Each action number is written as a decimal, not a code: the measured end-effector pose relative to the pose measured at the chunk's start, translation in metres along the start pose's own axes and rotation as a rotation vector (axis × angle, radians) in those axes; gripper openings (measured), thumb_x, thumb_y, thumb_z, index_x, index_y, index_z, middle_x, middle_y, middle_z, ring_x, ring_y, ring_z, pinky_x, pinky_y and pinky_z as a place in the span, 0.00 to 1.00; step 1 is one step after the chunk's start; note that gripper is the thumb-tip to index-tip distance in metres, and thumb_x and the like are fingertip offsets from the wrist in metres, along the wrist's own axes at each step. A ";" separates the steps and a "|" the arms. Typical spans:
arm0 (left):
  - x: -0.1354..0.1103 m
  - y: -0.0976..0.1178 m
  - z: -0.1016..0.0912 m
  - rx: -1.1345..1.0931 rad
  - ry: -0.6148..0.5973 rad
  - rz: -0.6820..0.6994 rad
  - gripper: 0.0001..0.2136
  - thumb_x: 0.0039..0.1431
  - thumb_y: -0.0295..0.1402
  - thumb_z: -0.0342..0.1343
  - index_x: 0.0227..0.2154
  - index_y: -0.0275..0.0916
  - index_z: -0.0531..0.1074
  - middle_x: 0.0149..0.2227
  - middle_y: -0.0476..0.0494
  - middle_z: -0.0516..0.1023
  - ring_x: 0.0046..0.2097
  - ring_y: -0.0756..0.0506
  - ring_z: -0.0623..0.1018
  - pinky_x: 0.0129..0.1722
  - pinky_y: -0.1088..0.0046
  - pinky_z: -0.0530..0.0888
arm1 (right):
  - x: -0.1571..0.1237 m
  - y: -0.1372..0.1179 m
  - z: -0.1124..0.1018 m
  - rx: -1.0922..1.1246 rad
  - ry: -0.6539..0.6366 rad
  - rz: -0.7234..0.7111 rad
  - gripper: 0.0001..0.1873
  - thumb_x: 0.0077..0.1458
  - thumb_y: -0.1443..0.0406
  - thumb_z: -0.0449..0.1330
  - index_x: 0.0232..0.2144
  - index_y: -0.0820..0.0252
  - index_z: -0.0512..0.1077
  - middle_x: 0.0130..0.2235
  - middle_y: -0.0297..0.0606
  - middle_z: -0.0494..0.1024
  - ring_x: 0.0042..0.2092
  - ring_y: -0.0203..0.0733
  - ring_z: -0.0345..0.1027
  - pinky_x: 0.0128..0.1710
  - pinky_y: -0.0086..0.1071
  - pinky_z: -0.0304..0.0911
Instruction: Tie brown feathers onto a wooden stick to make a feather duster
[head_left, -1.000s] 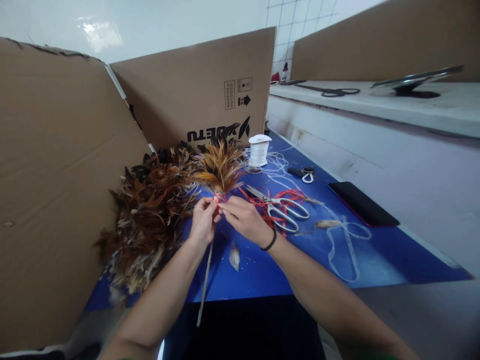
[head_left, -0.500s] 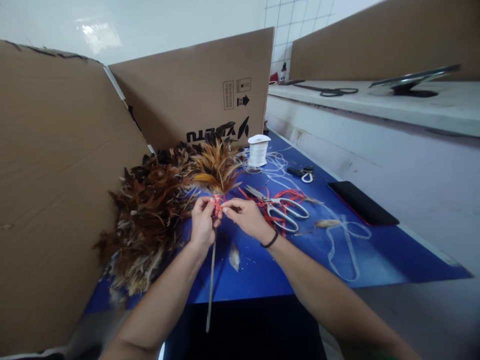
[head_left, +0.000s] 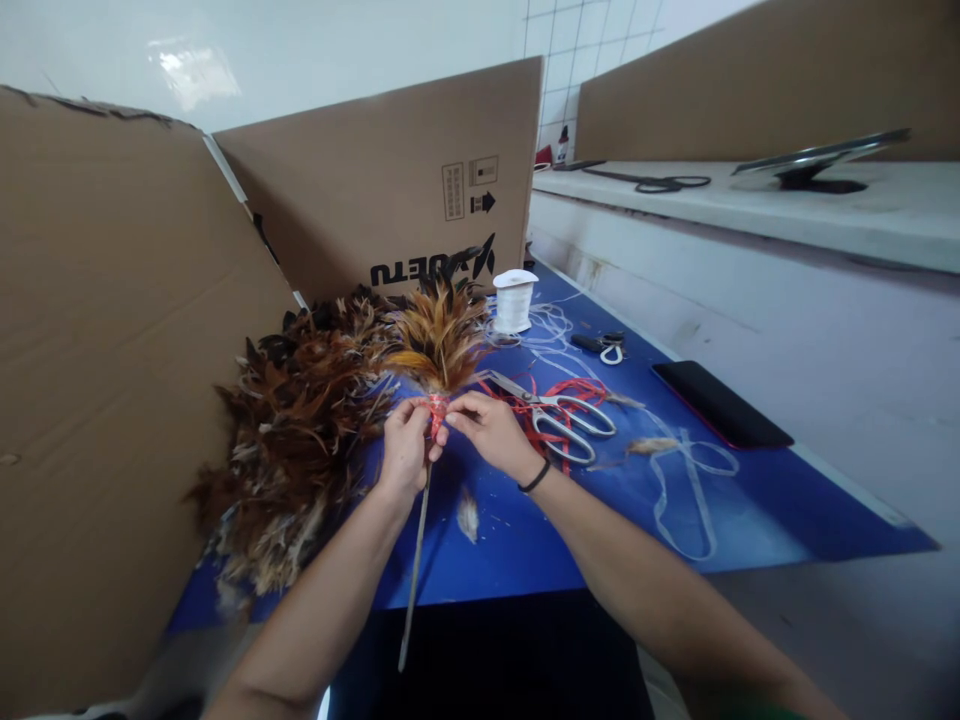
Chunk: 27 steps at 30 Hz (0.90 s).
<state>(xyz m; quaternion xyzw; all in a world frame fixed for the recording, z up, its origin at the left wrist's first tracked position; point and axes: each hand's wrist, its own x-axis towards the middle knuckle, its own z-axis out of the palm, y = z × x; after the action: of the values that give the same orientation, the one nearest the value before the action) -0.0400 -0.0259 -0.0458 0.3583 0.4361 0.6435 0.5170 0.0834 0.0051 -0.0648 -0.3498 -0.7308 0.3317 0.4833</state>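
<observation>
Brown and golden feathers with dark tips are bundled at the top of a thin stick, forming a feather duster (head_left: 439, 335). Red ribbon (head_left: 436, 408) wraps the base of its feathers. My left hand (head_left: 409, 445) is closed around the duster just at this binding, and the bare stick (head_left: 415, 575) hangs below it past the table's front edge. At the binding's right side my right hand (head_left: 491, 430) pinches the red ribbon between thumb and forefinger; the fingertips hide the exact grip. White-handled scissors (head_left: 559, 412) lie beside my right hand on more red ribbon.
A heap of brown feathers (head_left: 300, 440) covers the left of the blue table (head_left: 510, 550). Behind stands a spool of white ribbon (head_left: 514, 300). Small black snips (head_left: 600, 345) and a black phone (head_left: 720, 402) lie rightward. Cardboard panels (head_left: 360, 180) wall the left and back.
The stick's lower end has swung slightly left and the feather head slightly right, as the duster turns in my left hand. My right fingers stay at the red binding.
</observation>
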 end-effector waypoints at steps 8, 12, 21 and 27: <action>0.001 0.000 -0.002 -0.001 -0.013 -0.005 0.09 0.46 0.32 0.56 0.29 0.37 0.62 0.19 0.53 0.69 0.13 0.55 0.63 0.08 0.83 0.55 | -0.002 -0.001 0.005 0.049 0.046 -0.010 0.06 0.51 0.68 0.57 0.29 0.60 0.75 0.30 0.36 0.75 0.33 0.36 0.67 0.37 0.31 0.61; -0.001 0.001 -0.001 0.052 -0.041 -0.021 0.08 0.47 0.34 0.55 0.29 0.36 0.64 0.16 0.53 0.66 0.13 0.55 0.63 0.09 0.84 0.56 | 0.000 0.004 0.009 0.278 0.010 0.184 0.06 0.48 0.65 0.59 0.29 0.61 0.74 0.28 0.35 0.75 0.31 0.36 0.67 0.35 0.32 0.62; -0.004 0.002 0.002 0.112 -0.044 0.032 0.09 0.48 0.33 0.53 0.33 0.39 0.61 0.15 0.56 0.65 0.13 0.55 0.62 0.09 0.85 0.55 | 0.000 0.005 0.011 0.548 -0.051 0.266 0.11 0.43 0.61 0.64 0.26 0.62 0.69 0.23 0.31 0.71 0.27 0.33 0.63 0.31 0.31 0.60; -0.005 0.001 0.000 0.171 -0.078 0.136 0.06 0.49 0.30 0.49 0.31 0.40 0.60 0.13 0.58 0.64 0.11 0.56 0.60 0.09 0.85 0.55 | 0.002 0.010 0.012 0.642 -0.102 0.285 0.16 0.41 0.57 0.66 0.27 0.63 0.69 0.23 0.33 0.72 0.25 0.34 0.63 0.28 0.30 0.59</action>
<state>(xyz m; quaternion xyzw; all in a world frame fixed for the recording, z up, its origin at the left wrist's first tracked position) -0.0395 -0.0307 -0.0451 0.4547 0.4435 0.6230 0.4565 0.0739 0.0103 -0.0759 -0.2612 -0.5564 0.6257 0.4803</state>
